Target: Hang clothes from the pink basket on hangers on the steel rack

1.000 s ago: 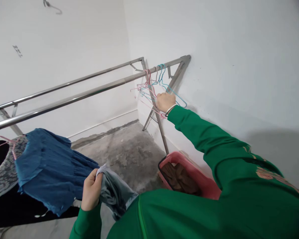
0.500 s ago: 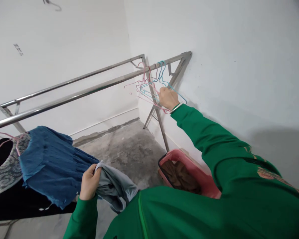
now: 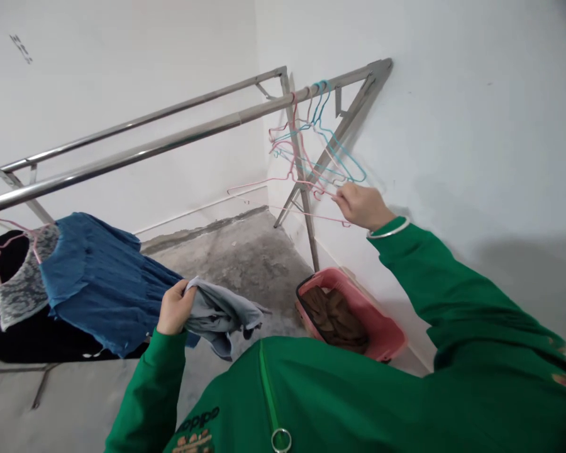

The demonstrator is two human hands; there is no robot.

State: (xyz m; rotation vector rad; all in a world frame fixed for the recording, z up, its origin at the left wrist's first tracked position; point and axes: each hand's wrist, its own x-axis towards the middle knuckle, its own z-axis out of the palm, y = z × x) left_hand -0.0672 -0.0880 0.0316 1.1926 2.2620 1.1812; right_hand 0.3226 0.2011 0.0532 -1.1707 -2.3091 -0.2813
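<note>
Your right hand [image 3: 362, 206] pinches one end of a pink hanger [image 3: 289, 177], which hangs in front of the rack's far end with its hook off the rail [image 3: 170, 146]. Your left hand [image 3: 174, 308] clutches a bunched grey garment [image 3: 224, 307] by its edge, thumb on top; the cloth droops in front of your jacket [image 3: 330, 390].

Close behind the pink hanger, others crowd the rail and overlap, so their wires cross your view of it: a red hanger [image 3: 294, 107], a pale hanger [image 3: 308, 107] and two blue hangers [image 3: 342, 151]. A rack leg [image 3: 310, 233] stands behind them, near the wall [image 3: 453, 157]. Below, a basket [image 3: 387, 324] sits on the floor [image 3: 226, 251] against that wall, brown cloth [image 3: 332, 318] heaped in it. At your left, a blue garment [image 3: 104, 283] hangs beside a lace piece [image 3: 26, 296] and black cloth [image 3: 38, 343]; its lower end passes behind your left hand, and you cannot tell whether they touch.

Counting: you have one hanger in hand and four hooks on the rail at the far end. At least two pink wires show among the clothes at left. You see one blue garment, one grey garment and one basket; whether the lace and the black are one garment or two, you cannot tell.
</note>
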